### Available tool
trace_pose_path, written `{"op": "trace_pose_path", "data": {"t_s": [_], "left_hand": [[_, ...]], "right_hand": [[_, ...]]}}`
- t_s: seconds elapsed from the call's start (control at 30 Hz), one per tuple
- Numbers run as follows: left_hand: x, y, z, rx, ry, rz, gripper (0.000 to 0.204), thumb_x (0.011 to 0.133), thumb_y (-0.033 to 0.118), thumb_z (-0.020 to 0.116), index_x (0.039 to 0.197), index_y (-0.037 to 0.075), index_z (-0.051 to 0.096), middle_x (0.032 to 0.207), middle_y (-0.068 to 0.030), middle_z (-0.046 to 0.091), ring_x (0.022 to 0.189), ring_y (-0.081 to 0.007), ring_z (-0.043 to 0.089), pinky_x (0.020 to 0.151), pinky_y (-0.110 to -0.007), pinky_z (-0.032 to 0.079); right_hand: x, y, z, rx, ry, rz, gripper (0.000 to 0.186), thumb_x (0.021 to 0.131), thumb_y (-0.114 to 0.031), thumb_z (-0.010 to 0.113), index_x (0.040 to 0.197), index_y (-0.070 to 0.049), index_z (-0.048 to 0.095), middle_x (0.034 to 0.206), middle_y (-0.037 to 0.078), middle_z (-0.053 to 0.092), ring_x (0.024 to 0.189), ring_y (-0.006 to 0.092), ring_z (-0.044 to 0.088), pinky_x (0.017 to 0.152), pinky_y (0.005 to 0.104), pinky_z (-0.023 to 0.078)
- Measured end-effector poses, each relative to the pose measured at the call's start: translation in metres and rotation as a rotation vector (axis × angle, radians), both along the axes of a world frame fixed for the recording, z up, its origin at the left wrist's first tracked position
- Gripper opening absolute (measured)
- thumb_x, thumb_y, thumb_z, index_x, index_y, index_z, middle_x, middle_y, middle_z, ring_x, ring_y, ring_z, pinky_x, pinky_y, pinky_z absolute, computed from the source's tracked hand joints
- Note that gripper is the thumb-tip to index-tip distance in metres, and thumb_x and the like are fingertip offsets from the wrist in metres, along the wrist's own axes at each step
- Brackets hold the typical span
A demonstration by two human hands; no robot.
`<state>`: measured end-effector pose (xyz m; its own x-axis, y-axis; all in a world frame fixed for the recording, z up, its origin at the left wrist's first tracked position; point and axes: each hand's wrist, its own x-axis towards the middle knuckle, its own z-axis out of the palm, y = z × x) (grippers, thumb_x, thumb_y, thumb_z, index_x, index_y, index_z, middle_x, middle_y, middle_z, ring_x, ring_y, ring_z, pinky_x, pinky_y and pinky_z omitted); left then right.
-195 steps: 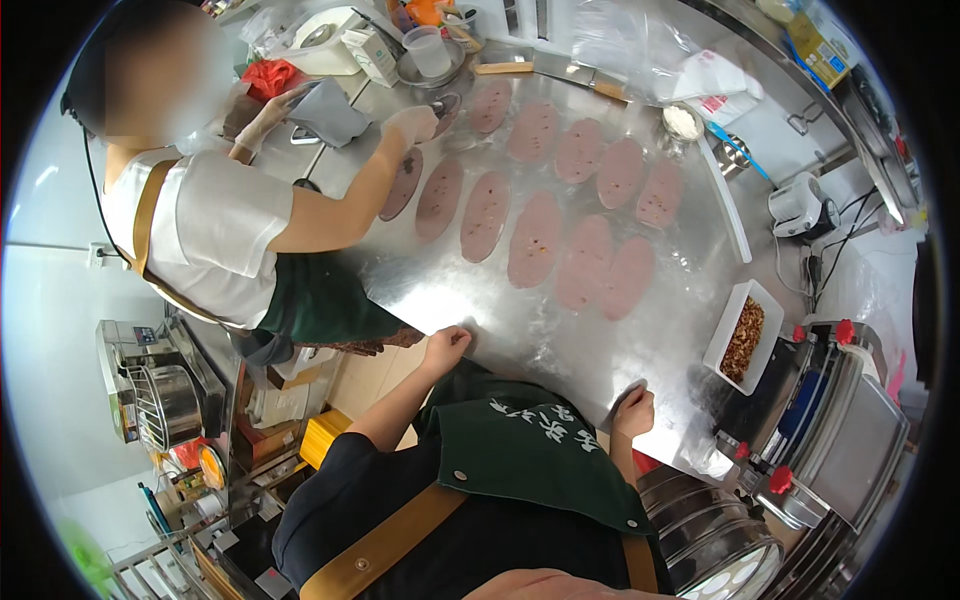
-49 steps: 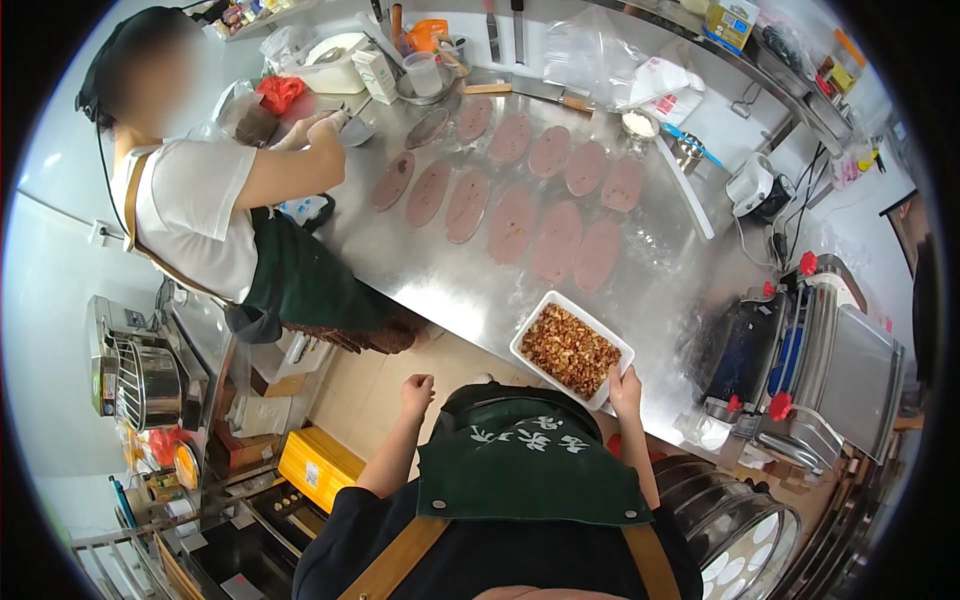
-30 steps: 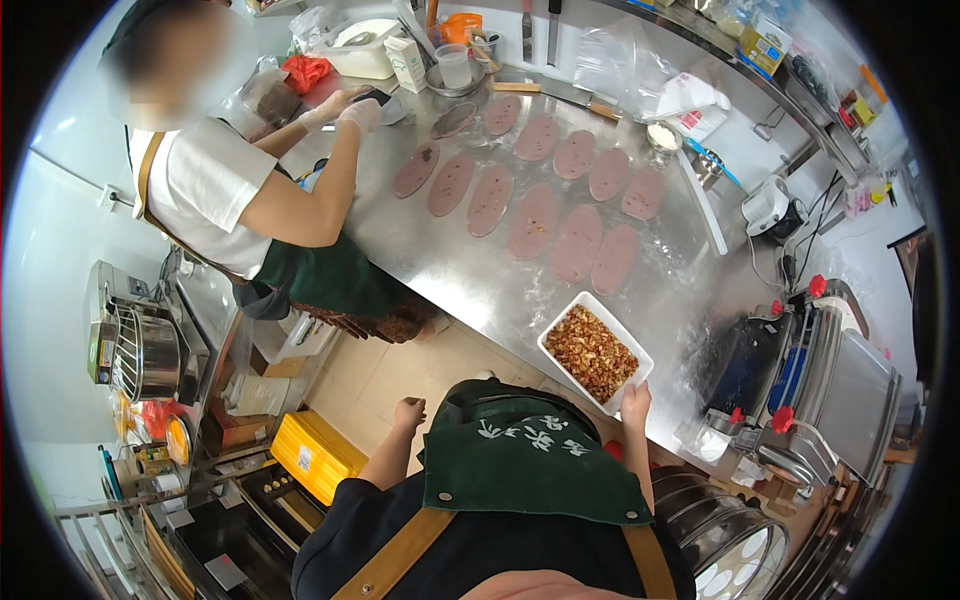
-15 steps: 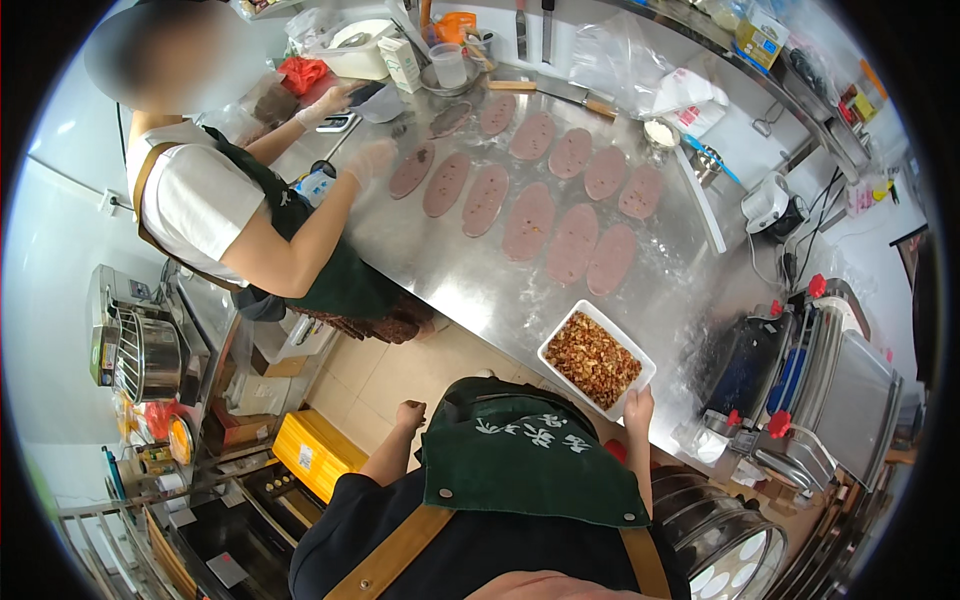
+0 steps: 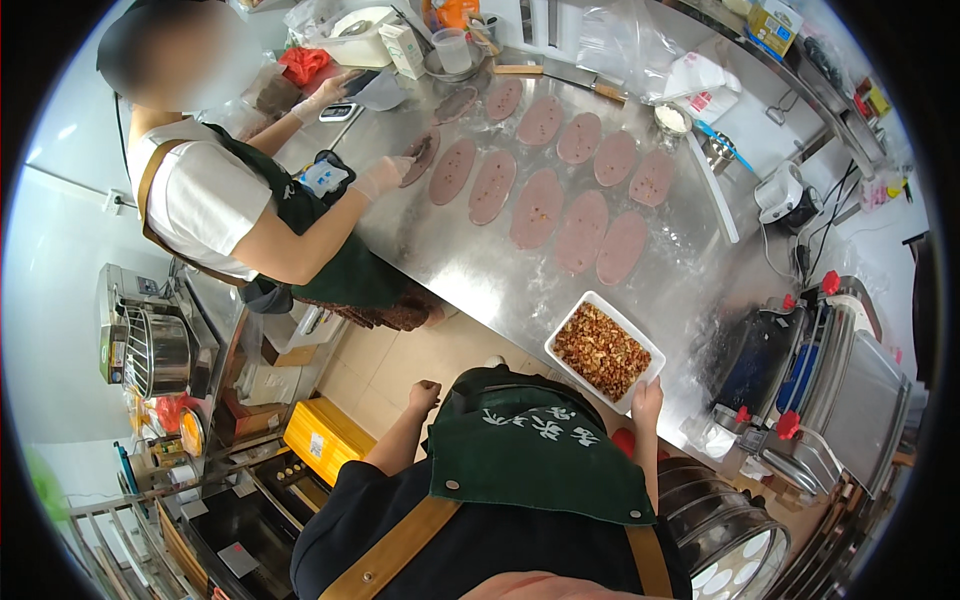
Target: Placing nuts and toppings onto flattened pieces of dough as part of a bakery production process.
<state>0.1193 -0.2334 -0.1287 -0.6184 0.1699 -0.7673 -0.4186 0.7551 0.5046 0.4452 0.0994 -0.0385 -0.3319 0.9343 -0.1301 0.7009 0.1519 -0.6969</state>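
Near the front edge of the steel table [image 5: 450, 250], my right hand [image 5: 647, 398] grips the near corner of a white rectangular tray [image 5: 657, 362] full of chopped, nut-like brown pieces [image 5: 600, 350]. My left hand [image 5: 425, 395] hangs short of the table with curled fingers and nothing visible in it. Beyond the tray, several flat pink ovals [image 5: 536, 208] lie in two rows, some with dark flecks.
At left a co-worker [image 5: 200, 200] reaches a gloved hand [image 5: 381, 178] to an oval, the other holding a grey bag [image 5: 375, 90]. A roller machine [image 5: 800, 380] stands right, near a long white bar [image 5: 712, 190], a bowl of white powder [image 5: 672, 120] and a knife [image 5: 560, 82].
Since the oldest frame, the tray has come from the table's right to its front edge, gripped by my right hand. Lately the co-worker's nearer hand has moved down from the bag to the ovals.
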Motion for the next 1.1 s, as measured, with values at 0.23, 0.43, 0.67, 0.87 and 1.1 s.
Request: {"op": "trace_pose_path", "data": {"t_s": [0.23, 0.43, 0.67, 0.87, 1.1], "left_hand": [[-0.009, 0.061, 0.049, 0.236, 0.219, 0.029, 0.023, 0.086, 0.019, 0.055, 0.095, -0.002, 0.059, 0.082, -0.0092, 0.062, 0.066, -0.0156, 0.059, 0.057, -0.028, 0.049], [-0.001, 0.149, 0.101, 0.479, 0.162, -0.173, 0.029, 0.089, 0.026, 0.054, 0.098, -0.001, 0.060, 0.085, -0.0083, 0.063, 0.071, -0.0138, 0.059, 0.060, -0.026, 0.048], [0.036, 0.214, 0.109, 0.598, 0.323, -0.512, 0.035, 0.087, 0.030, 0.057, 0.097, -0.002, 0.062, 0.085, -0.0127, 0.062, 0.070, -0.0189, 0.060, 0.063, -0.030, 0.048], [0.063, 0.235, 0.111, 0.564, 0.433, -0.724, 0.036, 0.084, 0.033, 0.059, 0.095, -0.001, 0.063, 0.084, -0.0183, 0.060, 0.071, -0.0256, 0.060, 0.066, -0.034, 0.048], [0.054, 0.243, 0.085, 0.404, 0.553, -0.940, 0.030, 0.079, 0.028, 0.057, 0.078, -0.002, 0.060, 0.082, -0.0247, 0.058, 0.077, -0.0398, 0.057, 0.070, -0.046, 0.047]], "right_hand": [[0.002, 0.000, 0.001, -0.051, -0.044, -0.029, 0.031, 0.080, -0.014, 0.041, 0.101, 0.007, 0.050, 0.086, 0.027, 0.060, 0.083, 0.0433, 0.058, 0.075, 0.0445, 0.044], [0.000, 0.001, -0.003, -0.042, 0.023, -0.025, 0.030, 0.081, -0.013, 0.041, 0.101, 0.007, 0.050, 0.086, 0.027, 0.061, 0.082, 0.0415, 0.059, 0.075, 0.0434, 0.045], [-0.006, 0.005, -0.002, -0.054, 0.007, -0.008, 0.029, 0.081, -0.013, 0.042, 0.101, 0.006, 0.050, 0.086, 0.027, 0.060, 0.083, 0.0424, 0.058, 0.075, 0.0441, 0.044], [0.004, -0.003, -0.001, 0.001, 0.013, 0.001, 0.029, 0.081, -0.016, 0.042, 0.096, 0.008, 0.048, 0.081, 0.030, 0.059, 0.079, 0.0447, 0.057, 0.072, 0.0490, 0.043], [-0.007, -0.005, 0.021, 0.014, -0.188, -0.050, 0.043, 0.084, -0.029, 0.048, 0.113, 0.002, 0.047, 0.099, 0.025, 0.058, 0.091, 0.0416, 0.055, 0.080, 0.0467, 0.043]]}}
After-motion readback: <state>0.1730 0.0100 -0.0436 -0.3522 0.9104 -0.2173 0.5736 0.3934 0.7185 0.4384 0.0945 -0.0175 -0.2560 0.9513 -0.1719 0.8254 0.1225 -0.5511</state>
